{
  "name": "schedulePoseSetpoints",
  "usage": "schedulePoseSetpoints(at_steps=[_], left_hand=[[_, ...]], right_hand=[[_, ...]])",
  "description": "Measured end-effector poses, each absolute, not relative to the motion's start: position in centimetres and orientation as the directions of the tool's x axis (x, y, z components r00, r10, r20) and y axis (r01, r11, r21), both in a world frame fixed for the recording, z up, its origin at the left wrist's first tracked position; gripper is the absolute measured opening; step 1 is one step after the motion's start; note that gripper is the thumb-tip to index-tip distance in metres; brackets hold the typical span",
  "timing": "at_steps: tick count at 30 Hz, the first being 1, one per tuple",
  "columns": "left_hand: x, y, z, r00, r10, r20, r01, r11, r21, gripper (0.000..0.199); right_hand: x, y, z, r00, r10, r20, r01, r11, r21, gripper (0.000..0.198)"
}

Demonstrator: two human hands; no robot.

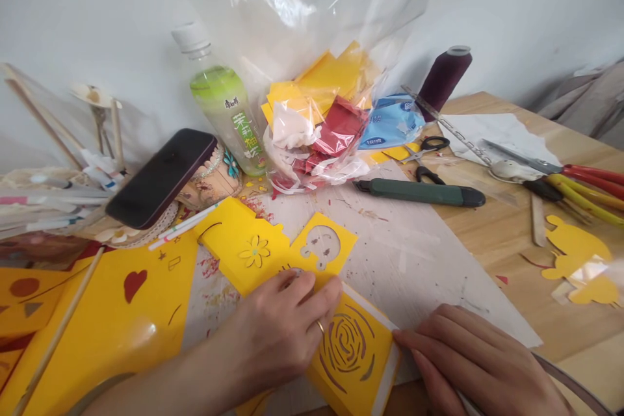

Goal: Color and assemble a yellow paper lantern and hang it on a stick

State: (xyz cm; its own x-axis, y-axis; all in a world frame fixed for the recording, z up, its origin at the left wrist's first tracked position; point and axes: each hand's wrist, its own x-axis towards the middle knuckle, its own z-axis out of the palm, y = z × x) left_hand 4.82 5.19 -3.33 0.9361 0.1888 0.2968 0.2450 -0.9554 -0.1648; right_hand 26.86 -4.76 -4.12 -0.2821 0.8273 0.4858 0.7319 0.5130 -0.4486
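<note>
- I see the left hand [285, 325] laid over a yellow paper panel with a swirling cut-out rose [358, 361], fingers bent; from here I can't tell whether they grip it or only press.
- I see the right hand [475, 361] with thumb and forefinger drawn together, pinching the panel's right corner, where a narrow white strip [387, 382] lines the edge.
- I have the panel low in my view, between the hands, its lower end cut off.
- Just beyond the left fingers lie a yellow paper square with a round bear-face cut-out [347, 238] and a yellow paper piece with a cut-out flower [234, 260].
- Farther off, I find a dark green plastic-handled cutter [419, 192] near black-handled metal scissors [415, 155].
</note>
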Motion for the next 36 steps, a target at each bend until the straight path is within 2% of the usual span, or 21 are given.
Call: schedulePoseSetpoints(at_steps=[6,15,18,23,29,36], left_hand=[[5.6,4.8,-2.2,0.972,0.145,0.184,0.190,-0.947,-0.258,0.031],[6.7,4.3,-0.9,0.986,0.167,0.005,0.162,-0.949,-0.271,0.035],[7.1,4.2,-0.7,0.986,0.166,0.012,0.164,-0.954,-0.250,0.032],[7.8,4.1,-0.8,0.995,0.080,0.062,0.092,-0.973,-0.213,0.018],[7.9,4.0,-0.9,0.993,0.087,0.075,0.100,-0.976,-0.191,0.015],[8.0,3.9,-0.9,0.994,0.081,0.079,0.095,-0.975,-0.201,0.016]], right_hand=[[26.8,-4.8,-4.0,-0.294,0.829,0.476,0.757,0.506,-0.413,0.022],[26.4,-4.7,-3.6,-0.265,0.825,0.500,0.812,0.470,-0.346,0.030],[26.5,-4.7,-3.5,-0.279,0.832,0.480,0.796,0.480,-0.368,0.028],[26.8,-4.6,-3.2,-0.287,0.843,0.455,0.759,0.490,-0.429,0.022],[27.1,-4.6,-2.4,-0.304,0.898,0.320,0.744,0.433,-0.509,0.023],[28.1,-3.7,-2.6,-0.406,0.852,0.330,0.739,0.519,-0.429,0.028]])
